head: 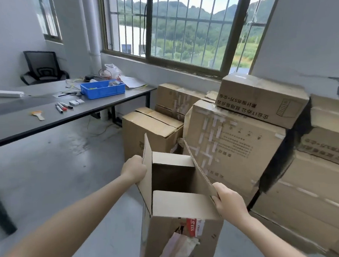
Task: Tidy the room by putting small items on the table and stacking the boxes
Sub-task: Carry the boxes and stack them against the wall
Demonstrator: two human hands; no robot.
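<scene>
In the head view, at six o'clock, the open box is held by two grips: the left hand curled round its left flap, the right hand pinching the right flap. The thin flaps could tear or fold, dropping it short of the stacked boxes at three o'clock. Its red label is unreadable; the top box carries upside-down Chinese print.

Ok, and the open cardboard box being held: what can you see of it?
The open box is plain brown corrugated cardboard, upright, in front of the stacked boxes. Its two long flaps stand up: the left hand holds the left one, the right hand the right one. The two short flaps fold inward, a dark gap between them. A torn red-and-white label and peeling paper mark its near side. Its bottom is out of view.
</scene>
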